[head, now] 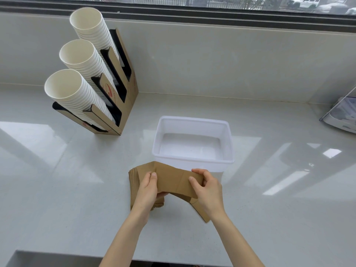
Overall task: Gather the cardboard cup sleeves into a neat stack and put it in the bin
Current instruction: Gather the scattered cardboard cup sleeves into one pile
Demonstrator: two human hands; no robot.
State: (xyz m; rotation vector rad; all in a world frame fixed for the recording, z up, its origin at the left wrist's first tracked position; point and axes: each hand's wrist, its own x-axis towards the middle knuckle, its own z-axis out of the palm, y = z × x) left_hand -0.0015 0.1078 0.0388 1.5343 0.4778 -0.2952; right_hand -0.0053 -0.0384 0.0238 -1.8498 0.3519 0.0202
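Observation:
Several flat brown cardboard cup sleeves (pixel 174 180) are fanned out on the pale counter, just in front of a white plastic bin (pixel 192 122). The bin stands open and holds nothing. My left hand (pixel 148 187) grips the left part of the pile, thumb on top and fingers underneath. My right hand (pixel 207 189) pinches the right end of the top sleeves. The top sleeves are lifted and bowed between both hands. One sleeve (pixel 201 211) lies partly under my right wrist.
A cardboard dispenser (pixel 127 93) holding three slanted stacks of white paper cups (pixel 77 78) stands at the back left. A clear holder (pixel 341 114) sits at the right edge. A window runs along the back, and the counter's front edge is below my forearms.

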